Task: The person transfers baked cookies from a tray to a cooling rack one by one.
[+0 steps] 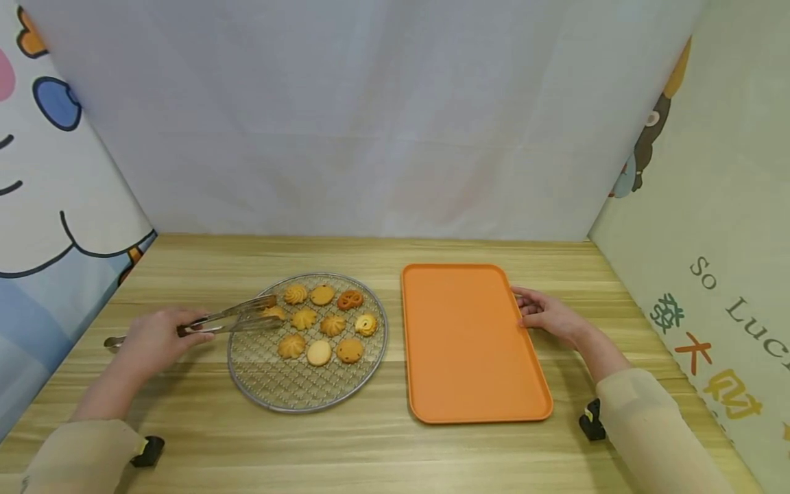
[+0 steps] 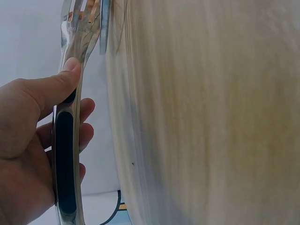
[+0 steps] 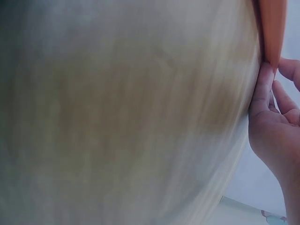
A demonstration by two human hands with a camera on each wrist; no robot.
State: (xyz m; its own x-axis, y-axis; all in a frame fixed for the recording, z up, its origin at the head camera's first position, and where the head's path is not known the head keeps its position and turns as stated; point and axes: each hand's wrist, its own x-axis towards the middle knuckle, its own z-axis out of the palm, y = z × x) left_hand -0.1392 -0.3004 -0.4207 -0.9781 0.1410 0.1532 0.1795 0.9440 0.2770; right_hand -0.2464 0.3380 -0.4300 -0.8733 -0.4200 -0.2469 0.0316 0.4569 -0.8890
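Observation:
My left hand (image 1: 162,336) grips metal tongs (image 1: 247,307) with dark handle grips (image 2: 64,159); the thumb lies along one arm in the left wrist view. The parted tong tips reach over a round wire rack (image 1: 296,390), one on each side of the leftmost cookie (image 1: 273,313). Whether they touch it, I cannot tell. On the right, an orange tray (image 1: 469,343) lies flat on the table. My right hand (image 1: 552,319) pinches its right edge, with the thumb (image 3: 289,70) on one side and fingertips low against the other in the right wrist view.
Several other cookies sit on the rack, among them a pretzel-shaped one (image 1: 350,300) and a pale round one (image 1: 319,353). A strip of wooden table (image 1: 395,446) runs in front. White cloth (image 1: 370,123) stands behind, with printed panels (image 1: 728,295) at the sides.

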